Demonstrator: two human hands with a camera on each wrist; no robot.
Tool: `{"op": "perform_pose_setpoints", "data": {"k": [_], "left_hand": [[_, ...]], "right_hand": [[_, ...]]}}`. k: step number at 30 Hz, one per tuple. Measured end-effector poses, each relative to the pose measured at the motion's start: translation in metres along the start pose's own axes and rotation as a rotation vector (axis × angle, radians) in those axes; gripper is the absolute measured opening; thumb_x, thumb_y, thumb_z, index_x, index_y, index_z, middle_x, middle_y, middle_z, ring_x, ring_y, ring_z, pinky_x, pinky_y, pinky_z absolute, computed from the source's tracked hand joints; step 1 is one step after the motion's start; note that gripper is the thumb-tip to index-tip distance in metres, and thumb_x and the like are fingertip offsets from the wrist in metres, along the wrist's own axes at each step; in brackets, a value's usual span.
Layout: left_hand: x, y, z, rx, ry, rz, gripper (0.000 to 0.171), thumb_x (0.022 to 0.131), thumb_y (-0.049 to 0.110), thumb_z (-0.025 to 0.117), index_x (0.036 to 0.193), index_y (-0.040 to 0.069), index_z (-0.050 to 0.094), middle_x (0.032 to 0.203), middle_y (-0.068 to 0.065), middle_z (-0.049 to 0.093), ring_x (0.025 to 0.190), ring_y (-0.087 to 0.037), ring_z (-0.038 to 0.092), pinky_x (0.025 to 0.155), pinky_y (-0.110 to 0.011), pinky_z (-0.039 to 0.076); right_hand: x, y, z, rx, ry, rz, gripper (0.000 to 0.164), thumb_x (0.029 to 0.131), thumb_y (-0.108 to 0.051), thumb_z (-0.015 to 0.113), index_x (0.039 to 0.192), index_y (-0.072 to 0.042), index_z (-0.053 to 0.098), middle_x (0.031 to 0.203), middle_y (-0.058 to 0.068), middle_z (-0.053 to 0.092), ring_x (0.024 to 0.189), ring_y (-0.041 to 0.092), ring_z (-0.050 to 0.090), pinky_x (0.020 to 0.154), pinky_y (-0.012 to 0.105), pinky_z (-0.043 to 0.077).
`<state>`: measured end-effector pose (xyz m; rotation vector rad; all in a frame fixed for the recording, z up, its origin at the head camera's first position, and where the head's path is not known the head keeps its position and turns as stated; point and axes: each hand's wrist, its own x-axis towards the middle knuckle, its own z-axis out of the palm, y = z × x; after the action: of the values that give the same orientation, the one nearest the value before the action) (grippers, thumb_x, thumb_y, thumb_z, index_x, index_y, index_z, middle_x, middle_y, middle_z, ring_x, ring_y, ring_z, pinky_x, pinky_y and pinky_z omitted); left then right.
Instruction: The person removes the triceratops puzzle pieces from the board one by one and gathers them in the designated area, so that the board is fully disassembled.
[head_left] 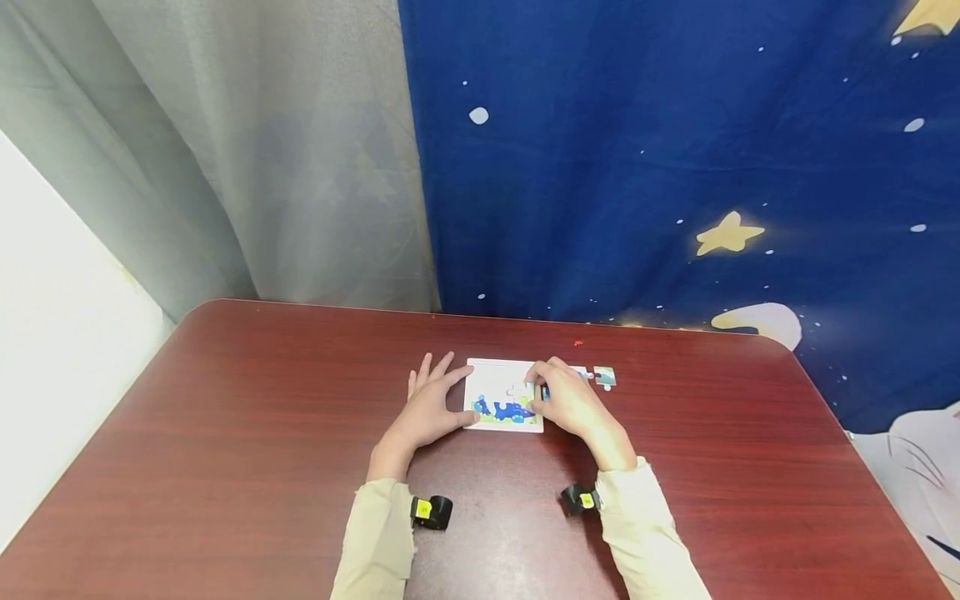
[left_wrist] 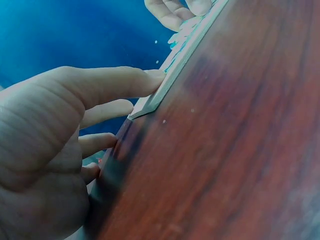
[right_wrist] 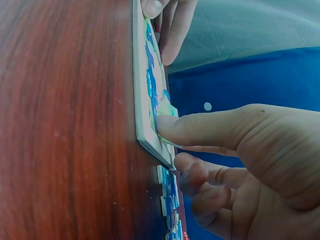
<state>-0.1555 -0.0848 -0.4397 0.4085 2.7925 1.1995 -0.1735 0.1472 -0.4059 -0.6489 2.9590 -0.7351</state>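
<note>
A white-framed jigsaw board (head_left: 487, 374) lies on the table, with joined blue and green pieces (head_left: 504, 410) along its lower part. My left hand (head_left: 422, 414) steadies the board's left side, its fingers extended. The left thumb (left_wrist: 142, 82) presses on the frame near a corner, and the index finger reaches the upper left edge. At the right side, my right hand (head_left: 576, 406) pinches a puzzle piece (right_wrist: 169, 107) between thumb and fingers. That pale green and yellow piece tilts up over the board, partly covered by the fingers.
Several loose puzzle pieces (head_left: 604, 377) lie just right of the board, some behind the right hand. A small red object (head_left: 578, 342) sits near the far edge of the brown table (head_left: 300, 450). Grey and blue curtains (head_left: 600, 167) hang behind it.
</note>
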Motion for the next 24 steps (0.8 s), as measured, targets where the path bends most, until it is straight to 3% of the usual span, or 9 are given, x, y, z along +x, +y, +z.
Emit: {"op": "perform_pose_setpoints", "data": {"k": [11,24], "left_hand": [[-0.0007,0.0024,-0.001,-0.001,0.001,-0.004,0.07,0.071,0.023,0.076,0.135,0.013,0.05,0.151,-0.015,0.024,0.139,-0.036,-0.001,0.106,-0.056,-0.005],[0.0012,0.0025,-0.0012,-0.019,-0.005,-0.011,0.07,0.071,0.02,0.077,0.135,0.01,0.05,0.15,-0.015,0.025,0.14,-0.033,0.003,0.107,-0.055,-0.005]], "right_hand": [[0.0008,-0.0004,0.0021,0.005,0.021,0.019,0.028,0.071,-0.008,0.078,0.094,-0.006,0.063,0.08,0.002,0.055,0.072,0.017,0.05,0.069,0.032,0.043],[0.0003,0.0047,-0.001,0.021,0.065,-0.054,0.025,0.07,-0.009,0.077,0.093,-0.004,0.066,0.078,0.002,0.057,0.072,0.017,0.052,0.07,0.033,0.045]]}}
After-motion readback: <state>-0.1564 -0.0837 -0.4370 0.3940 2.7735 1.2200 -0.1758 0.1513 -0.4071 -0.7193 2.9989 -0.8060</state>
